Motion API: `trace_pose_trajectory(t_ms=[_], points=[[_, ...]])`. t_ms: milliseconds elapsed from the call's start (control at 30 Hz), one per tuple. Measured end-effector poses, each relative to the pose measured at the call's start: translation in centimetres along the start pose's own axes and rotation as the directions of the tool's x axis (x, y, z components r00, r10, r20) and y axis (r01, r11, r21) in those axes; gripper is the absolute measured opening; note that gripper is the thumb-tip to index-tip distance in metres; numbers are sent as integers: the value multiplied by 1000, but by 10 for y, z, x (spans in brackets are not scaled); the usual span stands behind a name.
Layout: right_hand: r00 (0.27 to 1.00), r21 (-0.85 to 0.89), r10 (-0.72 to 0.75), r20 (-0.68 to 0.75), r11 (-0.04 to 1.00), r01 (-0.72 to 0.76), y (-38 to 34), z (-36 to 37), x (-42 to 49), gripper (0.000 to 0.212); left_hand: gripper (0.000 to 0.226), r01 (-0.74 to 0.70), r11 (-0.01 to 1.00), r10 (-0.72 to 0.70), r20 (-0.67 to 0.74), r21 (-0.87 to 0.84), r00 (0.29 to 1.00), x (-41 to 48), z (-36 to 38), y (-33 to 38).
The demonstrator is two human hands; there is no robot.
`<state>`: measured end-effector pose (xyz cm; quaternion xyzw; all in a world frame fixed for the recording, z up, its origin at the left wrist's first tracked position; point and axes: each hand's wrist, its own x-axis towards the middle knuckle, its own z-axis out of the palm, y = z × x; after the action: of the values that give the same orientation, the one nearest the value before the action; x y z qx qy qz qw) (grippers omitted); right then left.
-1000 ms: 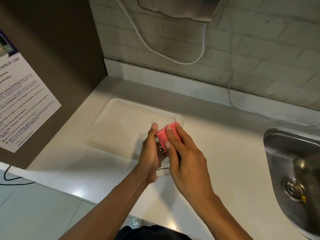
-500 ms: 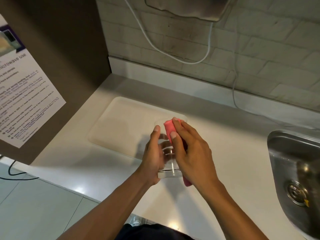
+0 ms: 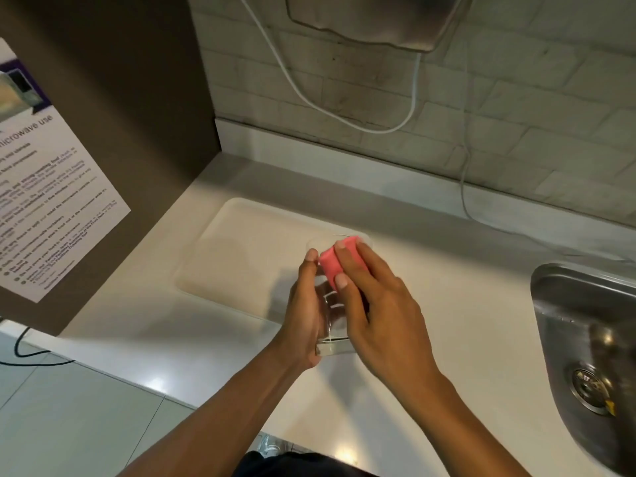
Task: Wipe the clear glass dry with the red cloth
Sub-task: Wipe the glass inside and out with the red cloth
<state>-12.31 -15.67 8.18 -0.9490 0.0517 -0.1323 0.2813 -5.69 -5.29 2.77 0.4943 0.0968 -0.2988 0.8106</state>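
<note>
Above the counter (image 3: pixel 447 304), left hand (image 3: pixel 304 315) grips the glass (image 3: pixel 335 339) while right hand (image 3: pixel 375 304) presses the cloth (image 3: pixel 331 266) against its side; wiping appears midway, dryness indeterminable.

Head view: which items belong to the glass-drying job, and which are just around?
In the job:
clear drinking glass
red folded cloth
left hand, gripping the glass
right hand, pressing the cloth on the glass

Just around:
white rectangular tray
steel sink
white cable
printed microwave notice
</note>
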Motion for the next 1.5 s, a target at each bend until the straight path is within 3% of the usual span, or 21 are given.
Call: trace_pose_trajectory(t_ms=[233, 400, 533, 667, 867, 1000, 1067, 1133, 1200, 1367, 1500], points=[[996, 95, 85, -38, 992, -81, 5, -2, 13, 45, 83, 16, 999, -15, -31, 30, 999, -3, 2, -3], [1000, -34, -29, -5, 999, 28, 5, 3, -6, 44, 77, 7, 1000, -7, -25, -1, 1000, 2, -8, 4], [996, 92, 80, -48, 993, -75, 7, 1, 10, 44, 88, 8, 999, -6, -44, 34, 999, -2, 1, -3], [1000, -48, -4, -29, 999, 3, 0, 4, 2, 44, 72, 7, 1000, -6, -22, 13, 1000, 1, 1, -3], [999, 87, 53, 9, 995, -54, 15, -3, 0, 42, 85, 8, 1000, -8, -81, 1, 997, 3, 2, 4], [1000, -2, -15, -2, 1000, 15, 4, -4, -4, 44, 85, -3, 1000, 2, -75, -16, 997, 6, 3, 11], [999, -22, -49, 23, 999, 49, 6, -1, -18, 45, 75, -35, 999, 34, -86, -8, 996, 9, -2, 14], [1000, 53, -5, 29, 999, 3, 12, -2, -15, 42, 68, -19, 1000, 18, -88, -7, 996, 8, -2, 11], [998, 114, 67, 5, 991, -67, 15, -5, -3, 39, 79, 41, 999, -41, -62, -10, 997, 2, 2, 4], [997, -41, -62, 40, 997, 63, 0, -1, -10, 43, 85, 21, 999, -23, -55, -40, 998, 5, 0, 12], [999, 53, -39, 31, 998, 37, 8, -7, -7, 40, 68, -14, 1000, 12, -94, -20, 996, 8, -2, 14]])
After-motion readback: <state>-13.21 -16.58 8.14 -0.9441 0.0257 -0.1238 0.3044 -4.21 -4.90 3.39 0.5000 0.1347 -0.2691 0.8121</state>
